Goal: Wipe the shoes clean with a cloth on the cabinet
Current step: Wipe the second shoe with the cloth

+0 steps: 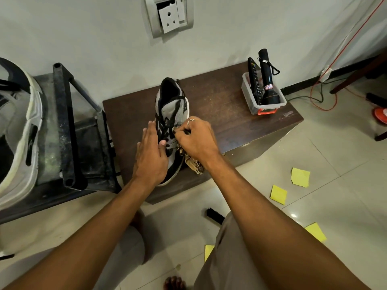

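Standing on its sole mid-top of the dark wooden cabinet [226, 105]: one grey-and-black laced shoe [171, 109], heel toward the far wall, toe close to the near edge.

Head view:
- Left hand [150, 155] lies flat along the shoe's left side, fingers straight and together, thumb resting on the laces. It holds nothing.
- Right hand [194, 139] has its fingers curled tight round a mottled tan cloth [194, 165], pressed to the shoe's right side beside the laces. The loose end hangs below the wrist. There is a ring on one finger.
- Far right on the cabinet is a clear plastic tub [249, 99] with a black torch [269, 80] and a remote [254, 80] standing in it.
- Far left, a second pale shoe [18, 126] sits on a dusty dark rack [67, 122].
- On the floor tiles, near right, are yellow paper slips [300, 176] and a black brush [215, 215].
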